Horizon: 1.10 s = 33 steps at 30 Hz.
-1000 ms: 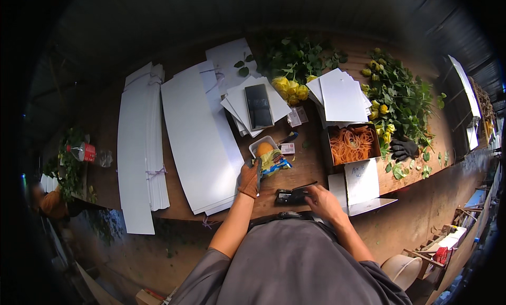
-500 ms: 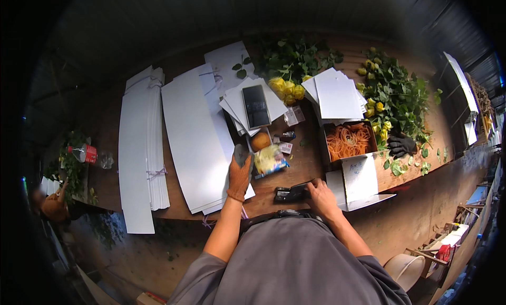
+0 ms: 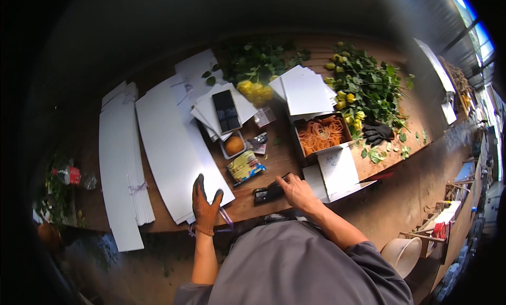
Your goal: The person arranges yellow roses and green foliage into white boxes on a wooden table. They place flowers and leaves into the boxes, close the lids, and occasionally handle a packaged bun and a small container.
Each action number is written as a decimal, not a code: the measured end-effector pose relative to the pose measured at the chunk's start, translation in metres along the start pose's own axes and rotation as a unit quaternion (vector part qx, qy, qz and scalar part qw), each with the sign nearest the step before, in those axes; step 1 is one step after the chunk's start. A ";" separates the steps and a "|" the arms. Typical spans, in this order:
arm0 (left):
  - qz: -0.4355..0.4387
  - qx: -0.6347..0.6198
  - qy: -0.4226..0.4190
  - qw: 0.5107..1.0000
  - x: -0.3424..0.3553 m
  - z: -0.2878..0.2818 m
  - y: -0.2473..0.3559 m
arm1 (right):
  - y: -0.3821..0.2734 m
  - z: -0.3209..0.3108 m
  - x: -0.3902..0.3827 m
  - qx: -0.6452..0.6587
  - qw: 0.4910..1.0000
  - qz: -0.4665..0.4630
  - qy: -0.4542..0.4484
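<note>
My left hand (image 3: 205, 207), in an orange-brown glove with dark fingertips, is held upright over the front edge of the white cardboard sheets (image 3: 174, 147). Its thumb and fingers are spread with nothing between them. My bare right hand (image 3: 299, 193) has its fingers closed on the end of a long black tool (image 3: 266, 193) lying by the table's front edge; its exact kind is unclear. Behind the tool lies a yellow-and-blue snack packet (image 3: 245, 168). An open box of orange rubber bands (image 3: 322, 134) stands just beyond my right hand.
A phone (image 3: 226, 111) rests on white cards, beside a round orange-brown item (image 3: 233, 144) in a small tray. Yellow roses (image 3: 255, 91) and leafy stems (image 3: 369, 84) lie at the back. A black glove (image 3: 377, 132) is at the right; a plastic bottle (image 3: 68, 175) is far left.
My left hand has drawn back from beside the snack packet, lower and leftward, and its fingers have spread. My right hand stays at the black tool. The whole view has shifted.
</note>
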<state>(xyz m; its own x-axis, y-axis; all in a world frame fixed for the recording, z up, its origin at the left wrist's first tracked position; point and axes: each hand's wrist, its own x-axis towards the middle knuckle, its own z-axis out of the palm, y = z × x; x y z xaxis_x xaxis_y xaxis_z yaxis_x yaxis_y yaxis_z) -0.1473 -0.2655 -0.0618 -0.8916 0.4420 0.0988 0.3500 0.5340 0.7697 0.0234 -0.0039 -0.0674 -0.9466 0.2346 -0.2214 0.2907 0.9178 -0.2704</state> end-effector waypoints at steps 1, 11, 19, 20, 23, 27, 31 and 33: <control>0.002 0.002 -0.018 1.000 -0.008 0.001 -0.005 | -0.001 -0.018 -0.001 0.088 0.995 -0.041 0.022; 0.039 0.054 -0.029 0.997 -0.010 0.032 0.022 | 0.163 -0.145 0.116 -0.117 0.981 0.035 0.153; -0.103 0.303 -0.066 0.945 -0.036 -0.038 -0.015 | 0.191 -0.139 0.116 -0.071 0.962 -0.108 0.239; -0.114 0.302 -0.062 0.944 -0.041 -0.050 -0.022 | 0.181 -0.151 0.112 -0.067 0.963 -0.095 0.243; -0.171 0.346 -0.053 0.921 -0.052 -0.092 -0.047 | 0.164 -0.187 0.099 0.013 0.907 -0.104 0.408; -0.176 0.445 -0.013 0.878 -0.059 -0.171 -0.100 | 0.125 -0.206 0.072 0.268 0.858 -0.013 0.437; -0.281 0.489 -0.031 0.825 -0.074 -0.249 -0.145 | 0.047 -0.178 0.045 0.331 0.893 0.002 0.304; -0.344 0.467 -0.073 0.811 -0.086 -0.269 -0.172 | -0.015 -0.153 0.041 0.274 0.907 -0.052 0.315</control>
<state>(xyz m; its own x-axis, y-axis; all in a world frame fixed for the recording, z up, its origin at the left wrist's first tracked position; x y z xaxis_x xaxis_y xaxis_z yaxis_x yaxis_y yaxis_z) -0.2081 -0.5898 -0.0331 -0.9483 -0.1488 -0.2805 -0.0903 0.9733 -0.2110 -0.0413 0.0408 0.0715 -0.8140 0.4518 0.3650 0.0582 0.6888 -0.7226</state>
